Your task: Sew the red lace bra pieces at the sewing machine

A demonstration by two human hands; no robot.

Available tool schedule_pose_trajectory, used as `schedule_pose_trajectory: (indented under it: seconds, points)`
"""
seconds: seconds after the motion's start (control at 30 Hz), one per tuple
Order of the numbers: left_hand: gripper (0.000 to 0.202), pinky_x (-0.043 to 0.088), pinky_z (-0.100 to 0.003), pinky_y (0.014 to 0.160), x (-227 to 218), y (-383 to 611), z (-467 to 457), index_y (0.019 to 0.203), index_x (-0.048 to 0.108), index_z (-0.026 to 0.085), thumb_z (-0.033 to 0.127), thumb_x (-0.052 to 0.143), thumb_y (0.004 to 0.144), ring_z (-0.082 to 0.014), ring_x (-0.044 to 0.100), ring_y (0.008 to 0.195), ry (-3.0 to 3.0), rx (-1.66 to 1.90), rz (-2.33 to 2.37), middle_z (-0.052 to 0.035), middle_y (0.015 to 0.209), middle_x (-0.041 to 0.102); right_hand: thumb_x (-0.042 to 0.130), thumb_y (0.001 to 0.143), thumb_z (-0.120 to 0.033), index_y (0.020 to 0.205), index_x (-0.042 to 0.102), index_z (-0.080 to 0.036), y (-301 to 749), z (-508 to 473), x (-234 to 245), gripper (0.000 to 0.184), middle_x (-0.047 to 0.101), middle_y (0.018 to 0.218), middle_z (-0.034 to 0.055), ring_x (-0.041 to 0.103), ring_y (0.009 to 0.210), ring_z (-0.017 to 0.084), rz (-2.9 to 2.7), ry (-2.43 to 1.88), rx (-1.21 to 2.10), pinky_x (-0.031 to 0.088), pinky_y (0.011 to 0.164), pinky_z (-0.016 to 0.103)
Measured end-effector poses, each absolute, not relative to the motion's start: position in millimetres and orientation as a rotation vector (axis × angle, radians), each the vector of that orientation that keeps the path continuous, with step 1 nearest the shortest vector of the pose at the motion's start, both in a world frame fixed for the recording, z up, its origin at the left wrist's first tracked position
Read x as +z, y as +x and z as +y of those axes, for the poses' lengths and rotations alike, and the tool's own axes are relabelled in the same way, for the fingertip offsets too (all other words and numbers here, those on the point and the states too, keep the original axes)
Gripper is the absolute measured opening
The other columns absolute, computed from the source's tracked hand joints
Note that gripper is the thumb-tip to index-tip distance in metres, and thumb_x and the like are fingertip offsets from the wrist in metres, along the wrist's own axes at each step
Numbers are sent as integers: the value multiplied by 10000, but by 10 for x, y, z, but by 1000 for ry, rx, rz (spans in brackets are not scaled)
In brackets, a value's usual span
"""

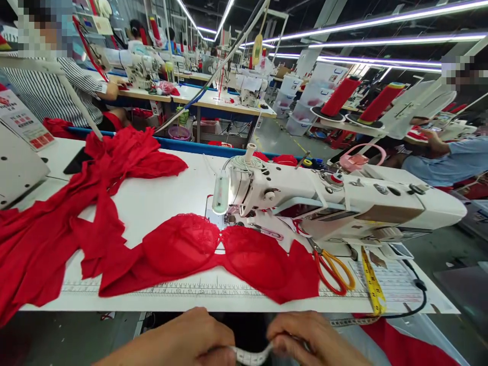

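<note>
Below the table's front edge, my left hand [190, 338] and my right hand [308, 338] are both closed on a white measuring tape [251, 356] stretched between them. A red lace bra piece [213, 254] lies flat on the white table [160, 198] just beyond my hands, across a printed ruler strip [190, 290]. Behind it stands a white sewing machine [335, 198]. Orange-handled scissors [333, 269] and a yellow tape measure [371, 284] lie to the right of the bra.
A heap of red fabric [57, 223] covers the table's left side. Red thread cones [341, 96] stand behind the machine. A person in a striped shirt [57, 91] sits at the back left. A person in blue [450, 157] works at the right.
</note>
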State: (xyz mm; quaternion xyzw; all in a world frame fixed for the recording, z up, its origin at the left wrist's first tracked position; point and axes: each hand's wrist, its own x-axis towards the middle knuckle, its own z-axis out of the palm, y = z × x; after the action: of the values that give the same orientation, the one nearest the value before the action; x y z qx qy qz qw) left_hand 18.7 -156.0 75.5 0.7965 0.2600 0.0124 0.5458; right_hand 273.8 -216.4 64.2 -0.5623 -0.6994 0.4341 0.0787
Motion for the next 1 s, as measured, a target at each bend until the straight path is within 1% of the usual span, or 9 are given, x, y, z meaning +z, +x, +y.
schedule_pose_trajectory:
  seconds: [0.07,0.13,0.2,0.33,0.43,0.53,0.67,0.83,1.0]
  points:
    - [200,279,-153,472,729,155,-1527,741,610,199,90,523,885,-58,431,511,1884,82,645,86,571,469,604,920,-364,1058,727,-313,2664,-2059,705,191,754,1000,18,678,933,207,-2041,-1596,1411,499,801,253]
    - [212,313,-168,476,670,125,-1472,766,634,205,164,522,941,-70,465,518,1956,166,675,74,590,523,550,957,-368,940,719,-267,2555,-1930,733,198,718,802,-1,652,750,164,-2028,-1520,1444,467,710,225]
    - [198,381,-187,519,588,60,-1378,840,644,206,234,514,987,-96,531,579,2133,361,790,49,674,596,473,1001,-386,806,658,-224,2467,-1778,755,313,633,675,-14,583,653,139,-2054,-1528,1334,418,658,223]
    - [209,530,-287,838,380,-140,-1140,1136,637,179,181,461,1023,-181,639,948,2585,818,895,-59,1014,686,443,1023,-403,733,543,-210,2376,-1468,836,363,540,662,-32,509,641,121,-2092,-1514,1228,357,624,226]
    - [215,499,-414,1042,208,-223,-1042,1167,629,148,185,473,1023,-208,638,1038,2739,809,802,-83,1075,688,471,1010,-373,716,534,-204,2296,-1249,804,344,554,649,-40,509,621,110,-2030,-1472,1363,357,601,218]
    - [233,431,-494,1143,55,-226,-1038,1180,628,119,224,491,1023,-213,655,1042,2800,766,796,-84,1087,701,501,951,-273,686,529,-197,2221,-1055,628,277,557,596,-41,497,566,106,-1980,-1575,1469,343,544,212]
    - [242,369,-509,1195,-64,-210,-1071,1202,632,122,195,522,1000,-203,655,1079,2782,787,843,-80,1100,707,487,903,-230,660,508,-199,2198,-910,430,247,483,529,-59,435,482,92,-1963,-1728,1492,275,467,214]
    - [255,331,-506,1219,-99,-210,-1077,1220,633,126,193,534,995,-194,657,1075,2773,817,866,-73,1103,709,522,843,-219,594,419,-208,2206,-855,441,269,417,526,-68,383,521,88,-2041,-1771,1418,232,481,225]
    - [310,327,-510,1217,-100,-194,-1062,1282,612,115,209,517,1003,-205,652,1076,2819,816,874,-84,1115,706,526,813,-210,575,412,-206,2207,-822,428,264,442,521,-63,364,526,87,-2031,-1783,1447,227,479,226]
